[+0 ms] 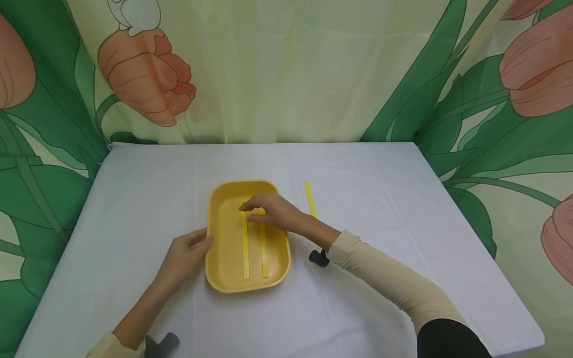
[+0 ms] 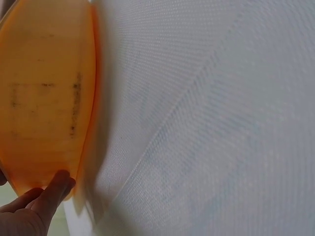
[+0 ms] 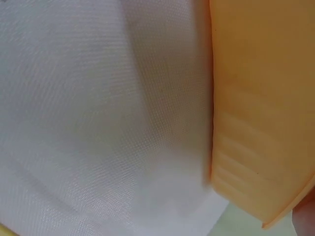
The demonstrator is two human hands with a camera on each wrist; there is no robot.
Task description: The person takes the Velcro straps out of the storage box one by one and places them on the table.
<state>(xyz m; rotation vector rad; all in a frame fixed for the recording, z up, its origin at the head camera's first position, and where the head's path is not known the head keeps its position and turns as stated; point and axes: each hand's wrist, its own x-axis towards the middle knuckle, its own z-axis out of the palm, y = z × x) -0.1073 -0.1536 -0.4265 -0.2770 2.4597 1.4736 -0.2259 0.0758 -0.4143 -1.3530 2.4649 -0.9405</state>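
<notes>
A yellow tray (image 1: 226, 258) with rounded corners lies on the table, with two thin yellow strips lengthwise in it, a left strip (image 1: 245, 253) and a right strip (image 1: 264, 253). My left hand (image 1: 188, 251) holds the tray's left side, thumb at the rim, fingers (image 2: 56, 191) against the outer wall. Over the tray's far half is my right hand (image 1: 273, 209), its index finger and thumb apart around the left strip's upper part. That hand covers the right strip's far end. Only a bit of the right hand (image 3: 306, 216) shows beyond the tray wall (image 3: 261, 113).
Another yellow strip (image 1: 310, 199) lies on the white tablecloth (image 1: 371, 199) right of the tray, partly under my right forearm. Dark wrist-worn devices show at the right wrist (image 1: 319, 258) and left wrist (image 1: 163, 344). A flower-print curtain (image 1: 277, 69) hangs behind the table.
</notes>
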